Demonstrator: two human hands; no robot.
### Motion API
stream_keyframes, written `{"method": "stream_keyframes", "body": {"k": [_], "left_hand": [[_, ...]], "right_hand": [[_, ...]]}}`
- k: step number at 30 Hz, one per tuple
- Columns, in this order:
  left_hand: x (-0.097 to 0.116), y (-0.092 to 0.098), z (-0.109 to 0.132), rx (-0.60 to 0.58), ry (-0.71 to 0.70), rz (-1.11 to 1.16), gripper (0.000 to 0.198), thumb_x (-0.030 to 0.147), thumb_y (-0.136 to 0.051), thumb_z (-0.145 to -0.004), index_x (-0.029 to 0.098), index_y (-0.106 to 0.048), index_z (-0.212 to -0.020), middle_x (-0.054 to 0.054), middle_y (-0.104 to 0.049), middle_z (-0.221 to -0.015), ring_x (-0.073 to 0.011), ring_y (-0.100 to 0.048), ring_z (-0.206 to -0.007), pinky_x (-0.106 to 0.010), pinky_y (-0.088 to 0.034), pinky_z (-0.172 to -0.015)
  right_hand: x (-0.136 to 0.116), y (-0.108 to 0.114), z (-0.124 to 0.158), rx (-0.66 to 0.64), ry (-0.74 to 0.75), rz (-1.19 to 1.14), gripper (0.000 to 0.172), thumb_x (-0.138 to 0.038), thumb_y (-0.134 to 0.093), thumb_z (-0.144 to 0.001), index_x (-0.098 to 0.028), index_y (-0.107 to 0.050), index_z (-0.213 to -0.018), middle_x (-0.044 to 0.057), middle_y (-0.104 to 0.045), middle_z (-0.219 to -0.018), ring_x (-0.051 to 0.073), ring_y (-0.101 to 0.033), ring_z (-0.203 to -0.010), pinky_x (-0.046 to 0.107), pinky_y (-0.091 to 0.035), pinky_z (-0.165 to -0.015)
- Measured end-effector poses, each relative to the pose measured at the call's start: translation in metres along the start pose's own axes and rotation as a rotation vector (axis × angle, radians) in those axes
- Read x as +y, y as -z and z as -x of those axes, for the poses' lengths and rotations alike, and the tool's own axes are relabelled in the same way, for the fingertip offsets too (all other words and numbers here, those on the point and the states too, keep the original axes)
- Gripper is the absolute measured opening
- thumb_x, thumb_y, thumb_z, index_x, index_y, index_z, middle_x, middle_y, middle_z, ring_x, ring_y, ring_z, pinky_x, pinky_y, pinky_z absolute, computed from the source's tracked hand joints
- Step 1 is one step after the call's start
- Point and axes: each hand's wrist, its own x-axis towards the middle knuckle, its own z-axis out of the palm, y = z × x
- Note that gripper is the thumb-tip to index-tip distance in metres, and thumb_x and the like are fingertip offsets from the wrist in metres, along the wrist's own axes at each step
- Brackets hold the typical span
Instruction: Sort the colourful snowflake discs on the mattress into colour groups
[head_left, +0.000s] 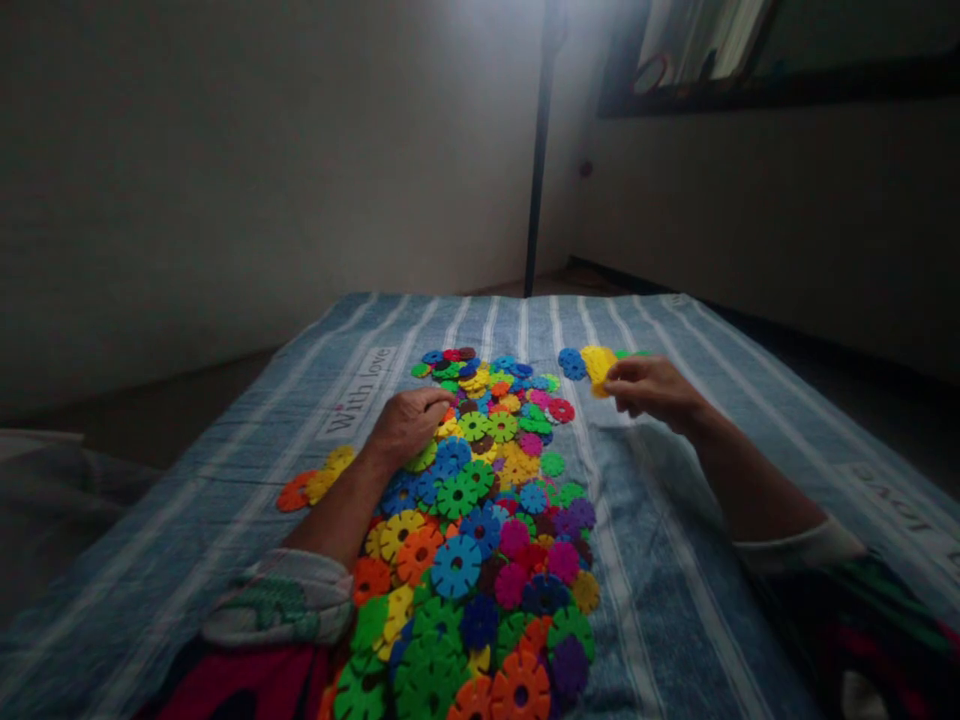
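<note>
Colourful notched plastic discs (456, 566) lie in a long, overlapping pile down the middle of the striped cloth. My left hand (411, 424) rests over the pile's upper left side, its fingers bent together at the discs; what they grip, if anything, is hidden. To the right of the pile, my right hand (651, 388) pinches yellow discs (598, 370) between thumb and fingers. Beside them, on the left, is a blue disc (571, 363), and green discs (634, 353) show just behind my right hand.
The blue cloth (660, 560) with white stripes covers a flat surface. Orange (295, 491) and yellow (330, 474) discs lie left of my left forearm. A dark upright pole (538, 170) stands beyond the far edge, before the walls.
</note>
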Motion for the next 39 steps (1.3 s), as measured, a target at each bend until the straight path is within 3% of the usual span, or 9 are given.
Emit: {"method": "stream_keyframes", "body": {"k": [3, 6, 10, 16, 25, 28, 39], "left_hand": [[-0.001, 0.000, 0.000, 0.000, -0.002, 0.002, 0.034, 0.035, -0.047, -0.075, 0.022, -0.076, -0.088, 0.000, -0.077, -0.091, -0.0207, -0.069, -0.084, -0.029, -0.053, -0.081], [-0.002, 0.000, -0.001, -0.006, 0.002, -0.003, 0.036, 0.036, -0.046, -0.075, 0.022, -0.076, -0.088, -0.001, -0.077, -0.092, -0.0210, -0.069, -0.085, -0.030, -0.053, -0.082], [-0.001, 0.000, -0.001, -0.018, 0.021, -0.014, 0.038, 0.037, -0.045, -0.075, 0.020, -0.076, -0.090, -0.003, -0.077, -0.093, -0.0223, -0.069, -0.088, -0.031, -0.052, -0.084], [-0.001, 0.000, 0.000, -0.004, -0.004, 0.007, 0.034, 0.035, -0.047, -0.075, 0.022, -0.076, -0.088, -0.001, -0.077, -0.092, -0.0218, -0.069, -0.089, -0.030, -0.053, -0.083], [-0.002, -0.001, 0.000, 0.013, -0.006, 0.008, 0.033, 0.034, -0.048, -0.075, 0.022, -0.076, -0.088, -0.001, -0.077, -0.093, -0.0214, -0.068, -0.090, -0.029, -0.054, -0.083], [-0.002, -0.001, 0.001, 0.015, -0.013, 0.015, 0.034, 0.035, -0.047, -0.076, 0.022, -0.076, -0.088, -0.001, -0.077, -0.093, -0.0213, -0.069, -0.089, -0.029, -0.054, -0.083], [0.002, 0.001, 0.001, -0.012, 0.039, 0.000, 0.037, 0.035, -0.045, -0.075, 0.020, -0.076, -0.091, -0.003, -0.076, -0.097, -0.0226, -0.069, -0.092, -0.031, -0.053, -0.087]], "right_hand": [[0.022, 0.020, -0.012, 0.339, -0.036, 0.065, 0.022, -0.035, -0.067, -0.068, -0.015, -0.063, -0.072, 0.000, -0.059, -0.050, 0.012, -0.054, -0.042, 0.023, -0.042, -0.042], [0.040, 0.029, -0.025, 0.441, -0.031, 0.278, 0.020, -0.035, -0.063, -0.070, -0.016, -0.066, -0.069, 0.000, -0.060, -0.050, 0.015, -0.058, -0.048, 0.025, -0.044, -0.050], [0.047, 0.028, -0.042, 0.403, -0.021, 0.514, 0.017, -0.031, -0.060, -0.071, -0.017, -0.070, -0.069, 0.001, -0.065, -0.057, 0.018, -0.064, -0.064, 0.027, -0.043, -0.061], [0.048, 0.024, -0.053, 0.321, -0.074, 0.581, 0.018, -0.028, -0.060, -0.071, -0.017, -0.074, -0.077, 0.001, -0.069, -0.062, 0.017, -0.064, -0.065, 0.024, -0.043, -0.060], [0.059, 0.017, -0.052, 0.392, 0.013, 0.724, 0.035, -0.032, -0.058, -0.077, -0.020, -0.076, -0.106, 0.006, -0.076, -0.094, 0.023, -0.068, -0.088, 0.030, -0.049, -0.079], [0.061, 0.017, -0.052, 0.402, 0.013, 0.751, 0.039, -0.028, -0.057, -0.078, -0.020, -0.073, -0.112, 0.006, -0.076, -0.096, 0.022, -0.068, -0.090, 0.030, -0.049, -0.081], [0.060, 0.022, -0.045, 0.284, -0.119, 0.847, 0.029, -0.036, -0.056, -0.078, -0.023, -0.079, -0.091, 0.005, -0.075, -0.090, 0.022, -0.068, -0.086, 0.027, -0.047, -0.071]]}}
